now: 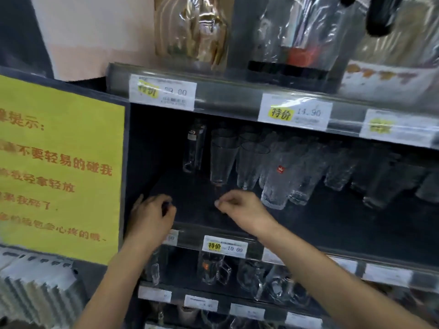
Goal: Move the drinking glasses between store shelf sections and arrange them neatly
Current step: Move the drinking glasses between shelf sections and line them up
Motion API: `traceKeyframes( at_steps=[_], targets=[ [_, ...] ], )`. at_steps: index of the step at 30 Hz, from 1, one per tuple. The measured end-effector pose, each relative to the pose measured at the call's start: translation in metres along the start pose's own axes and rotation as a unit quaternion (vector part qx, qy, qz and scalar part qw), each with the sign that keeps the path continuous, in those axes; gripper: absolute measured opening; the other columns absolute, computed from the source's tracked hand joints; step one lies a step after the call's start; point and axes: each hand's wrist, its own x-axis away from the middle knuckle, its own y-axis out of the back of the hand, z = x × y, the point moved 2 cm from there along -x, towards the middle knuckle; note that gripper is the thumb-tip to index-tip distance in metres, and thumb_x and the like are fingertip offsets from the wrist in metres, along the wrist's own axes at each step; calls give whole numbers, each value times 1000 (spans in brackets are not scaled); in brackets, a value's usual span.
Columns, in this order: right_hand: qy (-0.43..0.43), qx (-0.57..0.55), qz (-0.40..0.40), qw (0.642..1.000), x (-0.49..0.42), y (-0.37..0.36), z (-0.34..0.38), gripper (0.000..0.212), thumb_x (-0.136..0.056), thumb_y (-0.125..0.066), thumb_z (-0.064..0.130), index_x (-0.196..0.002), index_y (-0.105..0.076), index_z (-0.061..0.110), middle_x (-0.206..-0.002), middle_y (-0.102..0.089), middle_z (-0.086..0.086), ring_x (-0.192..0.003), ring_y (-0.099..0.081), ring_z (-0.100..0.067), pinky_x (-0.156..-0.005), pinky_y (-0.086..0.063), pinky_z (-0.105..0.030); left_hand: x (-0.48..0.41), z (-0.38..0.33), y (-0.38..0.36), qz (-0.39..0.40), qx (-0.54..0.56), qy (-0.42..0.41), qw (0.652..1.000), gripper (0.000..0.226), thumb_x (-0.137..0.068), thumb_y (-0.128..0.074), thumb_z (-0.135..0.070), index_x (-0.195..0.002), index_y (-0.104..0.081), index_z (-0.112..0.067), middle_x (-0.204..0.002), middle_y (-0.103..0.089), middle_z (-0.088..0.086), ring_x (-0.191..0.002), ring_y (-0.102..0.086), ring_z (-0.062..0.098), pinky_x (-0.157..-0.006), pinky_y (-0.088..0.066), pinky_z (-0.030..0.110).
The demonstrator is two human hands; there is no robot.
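Observation:
Clear drinking glasses stand in a row at the back of the dark middle shelf [308, 224]. From the left there is a tall narrow glass [193, 146], a plain tumbler [222, 157], and a textured glass with a red label [278, 181]. Further glasses [337, 172] run on to the right. My left hand [152, 214] hovers over the bare left part of the shelf with its fingers curled and nothing in it. My right hand [237, 205] is just in front of the tumblers, thumb and forefinger drawn together. I see nothing between them.
A yellow notice [59, 167] covers the side panel on the left. Price tags [294, 112] line the shelf rails. Wrapped goods [197, 32] sit on the shelf above. More glassware [211, 269] fills the shelf below. White packs [35, 281] are stacked at lower left.

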Motion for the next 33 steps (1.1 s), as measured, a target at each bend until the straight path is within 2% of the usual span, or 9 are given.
traceKeyframes(
  at_steps=[2,4,6,8,10,15,24,29,33],
  targets=[
    [6,-53,-44,998,25,31,-11,5,-88,-71,26,-84,-73,27,-89,-74,11,-90,-66,-3,-83,-47,-17,9,-13,-3,-5,74,-10,997,22,-96,-57,-18,-114,-69,-17,-117,-68,2,-106,-58,21,-92,-47,32],
    [11,-84,-85,993,51,62,-22,9,-89,-71,24,-82,-75,28,-89,-75,11,-90,-67,-1,-84,-48,-16,19,-32,-7,4,144,-29,989,17,-95,-59,-17,-104,-71,-26,-104,-69,-9,-95,-61,10,-80,-45,21],
    [11,-104,-115,988,78,92,-32,6,-90,-71,26,-87,-76,27,-91,-75,13,-91,-68,0,-82,-49,-13,32,-56,-11,31,206,-39,977,18,-95,-62,-18,-92,-69,-34,-93,-70,-17,-89,-64,-1,-77,-43,12],
    [15,-126,-147,981,106,120,-45,5,-90,-71,27,-93,-75,27,-94,-75,11,-93,-68,-2,-82,-51,-16,47,-83,-19,62,270,-31,960,17,-94,-63,-20,-90,-70,-34,-85,-73,-14,-85,-67,-4,-78,-48,16],
    [16,-143,-184,972,134,147,-61,8,-90,-71,28,-97,-74,30,-96,-75,8,-94,-70,-7,-83,-54,-23,62,-111,-30,88,311,-29,946,15,-95,-62,-20,-91,-72,-30,-87,-74,-15,-82,-70,-1,-79,-50,21],
    [-3,-138,-251,958,198,215,-109,12,-89,-71,24,-99,-72,29,-93,-74,8,-88,-70,-10,-70,-51,-16,106,-189,-69,156,355,-45,921,15,-95,-60,-17,-92,-74,-23,-91,-77,-10,-82,-73,9,-80,-52,30],
    [-49,-149,-319,935,302,355,-210,11,-88,-71,24,-98,-73,27,-91,-74,12,-90,-69,-6,-82,-53,-20,196,-349,-171,244,386,-87,885,18,-95,-56,-9,-92,-73,-14,-89,-78,0,-82,-75,19,-75,-58,34],
    [-64,-155,-319,933,341,442,-265,17,-80,-69,40,-95,-74,35,-92,-73,11,-90,-69,-7,-79,-52,-22,236,-437,-228,262,389,-97,878,18,-95,-57,-9,-92,-74,-13,-90,-77,3,-82,-74,20,-81,-56,42],
    [-65,-138,-313,938,354,502,-302,11,-85,-71,34,-96,-73,35,-92,-74,10,-89,-69,-9,-82,-53,-26,258,-498,-260,229,413,-101,876,21,-97,-54,-7,-93,-74,-11,-89,-77,5,-83,-74,22,-78,-56,43]
  ],
)
